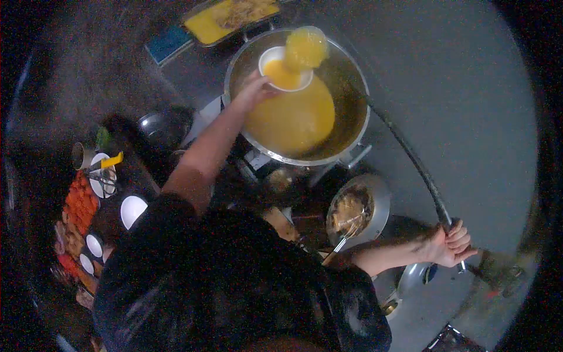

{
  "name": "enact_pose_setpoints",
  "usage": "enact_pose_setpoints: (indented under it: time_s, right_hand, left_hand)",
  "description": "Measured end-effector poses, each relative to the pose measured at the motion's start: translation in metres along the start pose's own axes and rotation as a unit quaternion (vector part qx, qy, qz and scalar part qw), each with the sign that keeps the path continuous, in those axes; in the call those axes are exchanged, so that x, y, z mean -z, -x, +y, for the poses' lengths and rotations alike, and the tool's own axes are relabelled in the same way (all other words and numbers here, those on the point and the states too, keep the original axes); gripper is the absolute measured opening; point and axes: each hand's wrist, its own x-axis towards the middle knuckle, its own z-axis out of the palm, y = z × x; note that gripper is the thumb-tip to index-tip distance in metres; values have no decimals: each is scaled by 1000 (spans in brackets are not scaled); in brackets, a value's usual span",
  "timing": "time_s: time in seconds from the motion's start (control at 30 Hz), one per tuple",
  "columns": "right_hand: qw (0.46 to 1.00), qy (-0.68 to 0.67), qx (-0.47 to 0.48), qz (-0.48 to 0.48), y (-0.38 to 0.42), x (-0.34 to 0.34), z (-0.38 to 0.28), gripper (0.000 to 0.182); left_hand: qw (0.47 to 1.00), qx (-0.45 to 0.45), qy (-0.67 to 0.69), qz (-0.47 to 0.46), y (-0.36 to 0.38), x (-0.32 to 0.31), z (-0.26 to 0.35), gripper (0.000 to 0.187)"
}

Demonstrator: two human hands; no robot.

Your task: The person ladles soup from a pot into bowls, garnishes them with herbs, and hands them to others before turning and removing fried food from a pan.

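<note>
Over a large metal pot (365,126) of yellow liquid, my left hand (255,92) grips a white bowl (271,54) by its near side. Yellow liquid (281,75) lies inside the bowl. My right hand (451,243) is wrapped around the end of a long dark handle, far out to the right. That handle runs up over the pot's right rim toward a round ladle head (306,47), coated in yellow, which overlaps the bowl's right side. Blur hides where the handle meets the head.
Behind the pot stand a tray (199,36) of yellow food and a blue-green box (169,45). A metal pan (381,205) with a whisk (337,249) sits near my right forearm. At left are white bowls (134,210), orange pieces (80,202) and a yellow-handled tool (111,160).
</note>
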Motion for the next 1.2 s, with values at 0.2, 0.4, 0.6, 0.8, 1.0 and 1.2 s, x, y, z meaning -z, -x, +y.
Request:
enact_pose_setpoints:
  time_s: [0.2, 0.4, 0.6, 0.8, 1.0, 1.2]
  right_hand:
    - [998, 56, 10, -23, -8, 42, -22, 45]
    - [983, 140, 70, 95, -15, 46, -22, 45]
    - [962, 272, 36, 20, 41, -81, 103, 37]
    - [871, 397, -107, -269, 116, -64, 244, 23]
    - [790, 366, -288, -398, 224, -91, 346, 25]
    - [792, 355, -296, -397, 322, -127, 405, 24]
  left_hand:
    - [999, -18, 30, -23, 5, -24, 10, 43]
    - [995, -15, 103, 9, 34, -15, 22, 47]
    - [995, -64, 55, 49, 143, 7, 101, 52]
    - [975, -94, -37, 199, 327, 63, 146, 58]
    - [891, -117, 26, 439, 531, 116, 123, 51]
    - [748, -181, 18, 639, 670, 161, 98, 37]
